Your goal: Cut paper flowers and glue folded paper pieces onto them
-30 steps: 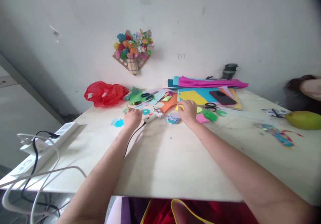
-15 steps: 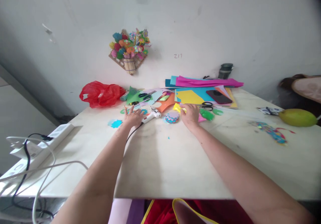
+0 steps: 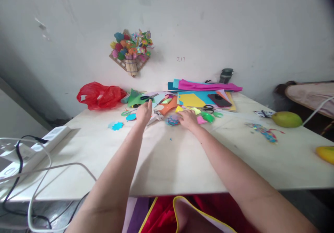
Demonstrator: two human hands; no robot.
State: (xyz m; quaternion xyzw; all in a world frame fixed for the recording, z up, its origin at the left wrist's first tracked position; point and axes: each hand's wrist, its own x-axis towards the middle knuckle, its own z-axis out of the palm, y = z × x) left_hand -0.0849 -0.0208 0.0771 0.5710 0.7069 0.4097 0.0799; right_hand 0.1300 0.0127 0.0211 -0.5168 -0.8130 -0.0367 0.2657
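Note:
My left hand (image 3: pixel 144 113) is held edge-on with its fingers stretched forward, holding nothing I can see. It hovers beside a white glue gun (image 3: pixel 156 116), partly hidden behind it, and its fingertips point at dark-handled scissors (image 3: pixel 149 97). My right hand (image 3: pixel 188 119) reaches left with fingers apart. Its fingertips are at the edge of a round layered paper flower (image 3: pixel 172 121) in pink and blue; whether they touch it I cannot tell. Yellow pieces (image 3: pixel 179 109) lie just beyond that hand. A blue paper flower (image 3: pixel 117 125) and a blue disc (image 3: pixel 130 117) lie to the left.
A red plastic bag (image 3: pixel 101 95) sits back left, a power strip (image 3: pixel 33 153) with cables front left. Coloured sheets (image 3: pixel 193 100), a phone (image 3: pixel 219 100) and other scissors (image 3: pixel 208 108) lie behind. A green mango (image 3: pixel 287 119) and beaded-looking strip (image 3: pixel 266 132) are on the right.
My left hand has lifted and moved right, over the glue gun, uncovering the blue disc. My right hand has left the yellow piece and shifted left to the layered flower. The view has turned slightly right.

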